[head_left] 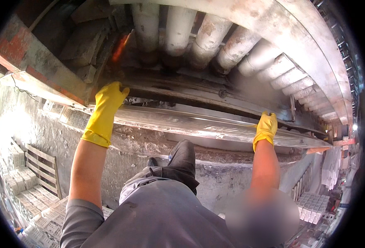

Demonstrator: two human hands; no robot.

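Scuffed grey flooring [116, 182] and a row of pale cylinders [178, 31] bound the work area. We find the long metal panel [182, 123] lying crosswise between the flooring and cylinders. Our right hand [266, 127] appears to pinch its upper edge; our left hand [108, 103] is curled near its left end, whether gripping we cannot tell. We advise matched holds, level handling, and fingertips clear of the dark slot [203, 102].
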